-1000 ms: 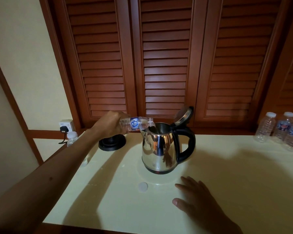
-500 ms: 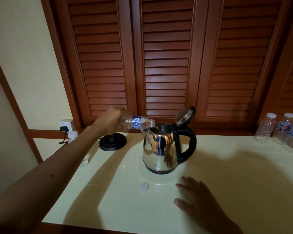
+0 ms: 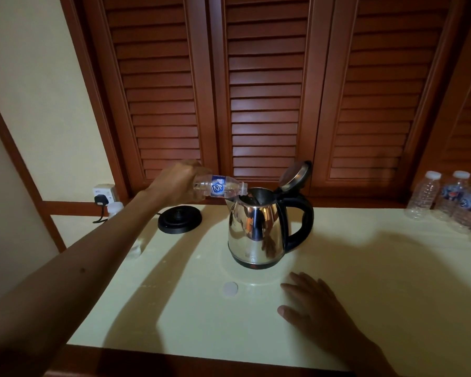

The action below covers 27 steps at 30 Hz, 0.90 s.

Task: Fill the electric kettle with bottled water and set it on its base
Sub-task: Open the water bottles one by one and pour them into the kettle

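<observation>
A shiny steel kettle [image 3: 256, 229] with a black handle stands mid-table, its lid [image 3: 295, 176] flipped up. My left hand [image 3: 178, 183] grips a small clear water bottle [image 3: 220, 187] with a blue label, tipped nearly level, its mouth over the kettle's opening. The round black kettle base [image 3: 180, 219] lies on the table to the kettle's left, behind my forearm. My right hand [image 3: 316, 311] rests flat on the table in front of the kettle, fingers spread, holding nothing. A white bottle cap [image 3: 230, 288] lies on the table near it.
The pale yellow table [image 3: 378, 281] backs onto brown louvred doors [image 3: 264, 91]. Several water bottles [image 3: 452, 202] stand at the far right edge. Another bottle [image 3: 115, 208] sits at the left edge by a wall socket [image 3: 104, 192] with a black plug.
My left hand has raised the bottle's base, so the bottle tilts a bit more steeply into the kettle. My right hand has stayed flat on the table.
</observation>
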Motion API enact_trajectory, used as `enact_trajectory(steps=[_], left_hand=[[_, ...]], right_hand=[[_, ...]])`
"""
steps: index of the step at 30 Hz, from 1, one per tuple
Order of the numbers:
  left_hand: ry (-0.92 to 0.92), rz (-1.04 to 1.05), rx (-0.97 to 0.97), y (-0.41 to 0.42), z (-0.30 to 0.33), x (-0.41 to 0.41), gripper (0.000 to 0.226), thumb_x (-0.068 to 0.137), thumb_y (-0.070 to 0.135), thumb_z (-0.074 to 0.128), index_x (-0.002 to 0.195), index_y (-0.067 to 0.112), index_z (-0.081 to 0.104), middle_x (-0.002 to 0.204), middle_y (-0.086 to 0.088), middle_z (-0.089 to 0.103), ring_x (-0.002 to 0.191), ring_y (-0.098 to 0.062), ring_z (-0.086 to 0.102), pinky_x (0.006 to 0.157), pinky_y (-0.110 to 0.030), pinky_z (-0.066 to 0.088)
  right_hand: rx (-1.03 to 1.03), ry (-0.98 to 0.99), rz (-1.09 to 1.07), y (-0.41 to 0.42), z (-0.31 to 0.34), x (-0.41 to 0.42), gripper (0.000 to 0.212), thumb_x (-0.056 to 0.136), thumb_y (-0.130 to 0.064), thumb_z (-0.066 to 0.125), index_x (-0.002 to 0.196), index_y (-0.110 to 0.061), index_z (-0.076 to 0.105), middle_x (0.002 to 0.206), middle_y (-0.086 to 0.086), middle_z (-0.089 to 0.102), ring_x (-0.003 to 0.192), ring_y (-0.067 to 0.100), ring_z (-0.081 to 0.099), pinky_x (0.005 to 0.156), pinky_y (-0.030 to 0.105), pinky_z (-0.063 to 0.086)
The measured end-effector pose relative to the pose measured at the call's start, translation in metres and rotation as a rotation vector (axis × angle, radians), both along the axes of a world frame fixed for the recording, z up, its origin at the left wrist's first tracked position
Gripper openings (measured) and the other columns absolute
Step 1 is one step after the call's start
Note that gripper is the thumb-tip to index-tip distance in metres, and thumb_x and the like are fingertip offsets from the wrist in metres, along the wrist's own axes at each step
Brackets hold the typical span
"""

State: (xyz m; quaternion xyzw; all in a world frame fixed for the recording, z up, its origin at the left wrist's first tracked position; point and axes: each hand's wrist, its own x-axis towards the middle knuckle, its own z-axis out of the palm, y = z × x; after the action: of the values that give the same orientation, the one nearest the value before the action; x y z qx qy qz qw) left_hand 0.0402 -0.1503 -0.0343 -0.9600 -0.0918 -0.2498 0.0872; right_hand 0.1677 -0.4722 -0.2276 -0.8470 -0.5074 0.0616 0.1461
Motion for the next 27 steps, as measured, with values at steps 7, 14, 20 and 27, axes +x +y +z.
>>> enact_trajectory(steps=[7,14,20,27], left_hand=[[0.018,0.003,0.014,-0.002,0.002,0.0,0.049,0.074,0.026,0.083,0.119,0.017,0.066,0.104,-0.009,0.066,0.085,-0.023,0.061,0.065,-0.039,0.053],[0.036,0.014,0.026,-0.005,0.005,0.001,0.049,0.073,0.027,0.082,0.118,0.02,0.065,0.102,-0.008,0.066,0.085,-0.027,0.062,0.065,-0.044,0.055],[0.051,0.016,0.031,-0.009,0.006,0.001,0.048,0.075,0.024,0.081,0.119,0.019,0.064,0.105,-0.008,0.066,0.087,-0.024,0.06,0.064,-0.036,0.05],[0.055,0.016,0.062,-0.014,0.011,0.001,0.049,0.074,0.021,0.082,0.12,0.019,0.063,0.109,-0.009,0.063,0.093,-0.026,0.06,0.07,-0.042,0.055]], right_hand=[[0.0,-0.036,0.008,-0.001,0.004,-0.003,0.06,0.091,-0.063,0.031,0.145,-0.035,0.029,0.158,-0.011,0.012,0.145,0.007,-0.002,0.115,0.036,-0.005],[0.009,-0.047,0.0,0.0,-0.001,-0.001,0.064,0.089,-0.065,0.028,0.145,-0.034,0.029,0.158,-0.009,0.012,0.145,0.008,0.0,0.115,0.036,-0.004],[0.036,-0.023,-0.001,-0.001,-0.001,-0.001,0.077,0.078,-0.074,0.018,0.144,-0.035,0.032,0.158,-0.01,0.013,0.145,0.007,0.001,0.115,0.035,-0.004],[0.039,-0.03,-0.015,-0.001,-0.001,-0.002,0.062,0.09,-0.066,0.032,0.143,-0.034,0.033,0.158,-0.009,0.014,0.145,0.008,0.002,0.117,0.036,-0.003]])
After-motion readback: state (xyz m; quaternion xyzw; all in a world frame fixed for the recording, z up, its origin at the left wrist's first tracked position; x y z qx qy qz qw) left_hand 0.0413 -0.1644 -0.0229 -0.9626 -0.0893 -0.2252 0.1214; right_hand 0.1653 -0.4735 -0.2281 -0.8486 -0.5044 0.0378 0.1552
